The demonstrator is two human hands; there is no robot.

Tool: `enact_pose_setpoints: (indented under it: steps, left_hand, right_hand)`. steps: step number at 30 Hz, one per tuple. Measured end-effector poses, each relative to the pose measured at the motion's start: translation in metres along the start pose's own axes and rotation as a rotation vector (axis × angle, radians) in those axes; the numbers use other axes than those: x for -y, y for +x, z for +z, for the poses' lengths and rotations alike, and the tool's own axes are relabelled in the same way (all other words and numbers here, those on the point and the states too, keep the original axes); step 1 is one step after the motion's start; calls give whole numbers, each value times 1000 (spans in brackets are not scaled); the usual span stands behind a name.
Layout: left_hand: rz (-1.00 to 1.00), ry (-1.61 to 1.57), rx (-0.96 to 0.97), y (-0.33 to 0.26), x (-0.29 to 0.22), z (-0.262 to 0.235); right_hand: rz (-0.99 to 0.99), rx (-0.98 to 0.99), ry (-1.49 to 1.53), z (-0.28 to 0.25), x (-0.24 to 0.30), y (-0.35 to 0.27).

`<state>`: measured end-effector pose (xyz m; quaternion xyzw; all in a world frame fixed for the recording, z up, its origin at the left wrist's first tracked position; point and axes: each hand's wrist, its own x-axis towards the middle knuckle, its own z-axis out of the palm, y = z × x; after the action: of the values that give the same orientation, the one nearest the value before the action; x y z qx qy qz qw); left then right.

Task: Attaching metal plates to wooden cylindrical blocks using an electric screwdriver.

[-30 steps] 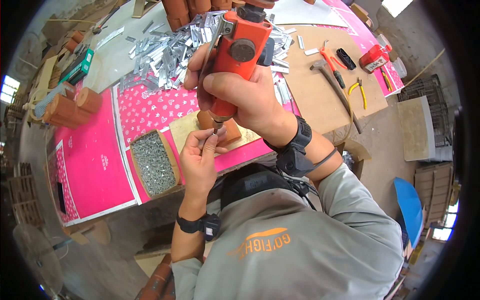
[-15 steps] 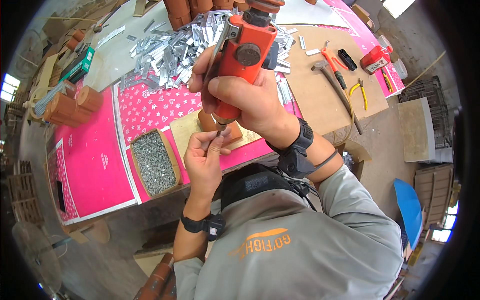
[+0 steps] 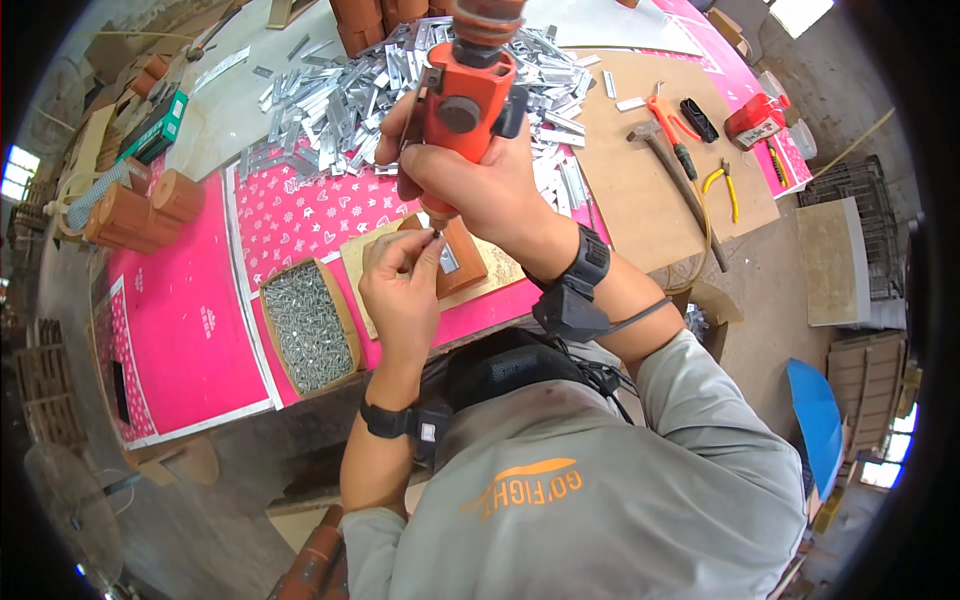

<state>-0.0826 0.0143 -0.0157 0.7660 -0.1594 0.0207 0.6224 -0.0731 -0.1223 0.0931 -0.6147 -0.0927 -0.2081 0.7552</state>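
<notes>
With the red power screwdriver (image 3: 465, 118) gripped in the right hand (image 3: 470, 185) and something tiny, hard to tell, pinched in the left hand (image 3: 398, 287), push straight and softly over the brown block (image 3: 467, 254), at two o'clock from the left hand.

On my R there's a hammer (image 3: 684, 190) on a tan sheet (image 3: 620, 205), w/ yellow pliers (image 3: 726, 170) just beside it & a red bottle (image 3: 753, 122) nr the sheet. Further R I see a wire crate (image 3: 862, 215) & a blue umbrella (image 3: 816, 415); far L, a green box (image 3: 157, 130) & a fan (image 3: 75, 515).
</notes>
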Motion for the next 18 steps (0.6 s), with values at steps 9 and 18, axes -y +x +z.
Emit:
enact_pose_setpoints:
  steps: [9, 18]
  left_hand:
    - [194, 275, -59, 24, 13, 6]
    - [85, 245, -18, 23, 12, 4]
  right_hand:
    - [-44, -5, -17, -8, -27, 16]
    - [-124, 35, -14, -12, -39, 17]
